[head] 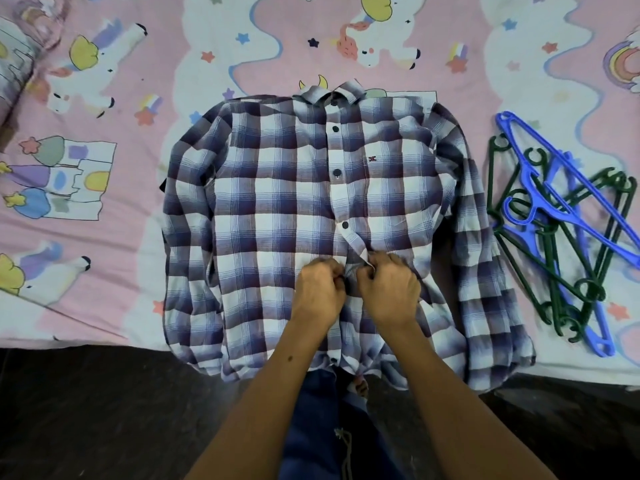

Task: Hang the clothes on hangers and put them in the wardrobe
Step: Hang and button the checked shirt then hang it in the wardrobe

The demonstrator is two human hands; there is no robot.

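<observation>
- Dark floor (86, 410): nearest the camera, below the bed edge; the person's blue trousers (322, 427) show between the forearms.
- Left hand (317, 292): grip pinched on the placket of the plaid shirt (277, 202), fingers curled at a low button.
- Right hand (389, 289): grip likewise pinched on the opposite edge of the placket, touching the left hand; whether the button is being done up or undone cannot be told.
- Plaid shirt: blue-and-white check, long-sleeved, lying flat and face up on the bed, collar away from the person, hem hanging just over the near edge. Upper buttons (335, 129) appear fastened.
- Hangers (554, 216): a loose heap of blue and dark green plastic ones, just beside the shirt's sleeve on the person's right; none is in the shirt.
- Bedsheet (104, 98): pink, printed with unicorns and stars, beneath everything.
- Progress, as judged: early. The shirt is not yet on a hanger; no wardrobe is in view; hanging and stowing remain.
</observation>
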